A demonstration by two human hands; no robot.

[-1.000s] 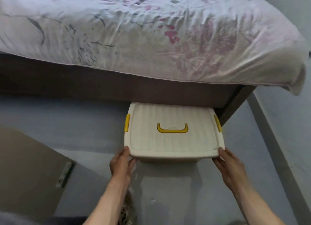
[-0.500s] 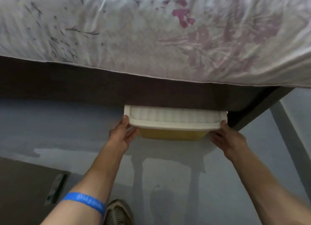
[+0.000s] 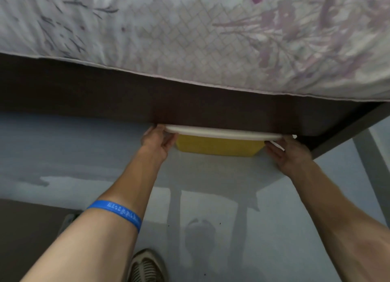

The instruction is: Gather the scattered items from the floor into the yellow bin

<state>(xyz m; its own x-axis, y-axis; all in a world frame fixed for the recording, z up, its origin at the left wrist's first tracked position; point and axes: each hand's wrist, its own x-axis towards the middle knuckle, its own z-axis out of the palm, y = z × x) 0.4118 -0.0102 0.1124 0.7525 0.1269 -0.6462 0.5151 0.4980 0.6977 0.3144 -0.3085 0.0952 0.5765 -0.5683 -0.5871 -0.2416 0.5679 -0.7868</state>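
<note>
Both hands held the yellow bin [image 3: 218, 146] by its white lid [image 3: 223, 132]: the left hand [image 3: 158, 142] gripped the lid's left corner, fingers curled beneath the rim, while the right hand [image 3: 289, 153] curled against the right corner. The bin sat on the grey floor [image 3: 84, 155], mostly tucked under the dark bed frame [image 3: 126, 100] and floral bedsheet [image 3: 190, 32]. A blue wristband [image 3: 120, 214] circled the left forearm above a sandaled foot [image 3: 145, 267].
</note>
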